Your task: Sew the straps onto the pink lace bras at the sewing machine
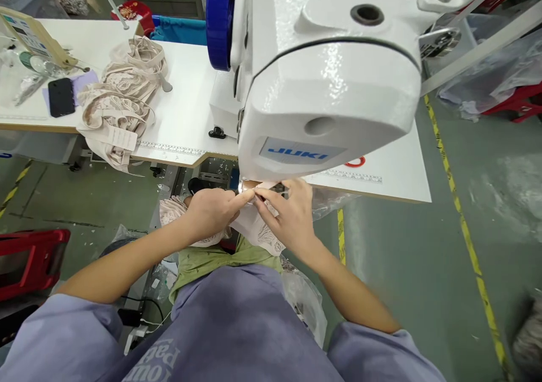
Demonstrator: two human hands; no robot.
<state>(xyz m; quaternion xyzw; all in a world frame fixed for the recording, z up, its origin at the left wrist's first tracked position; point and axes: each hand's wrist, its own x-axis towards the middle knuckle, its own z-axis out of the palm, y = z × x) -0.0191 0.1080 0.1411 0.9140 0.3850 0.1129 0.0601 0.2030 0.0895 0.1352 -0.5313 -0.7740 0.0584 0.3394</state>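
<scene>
A white sewing machine [326, 71] with a blue handwheel [220, 20] fills the upper middle of the head view. Just under its head, my left hand [212, 209] and my right hand [288, 215] both pinch a beige lace garment piece [265, 236]. The fingertips of the two hands meet on the fabric's top edge beside the lit needle area, which the machine head hides. The rest of the fabric hangs down onto my lap.
A pile of beige lace garments [122, 96] lies on the white table [182, 116] at the left, beside a black phone [60, 96] and a control panel [29, 34]. A red crate [29, 257] stands on the floor at left. Yellow floor tape [461, 224] runs along the right.
</scene>
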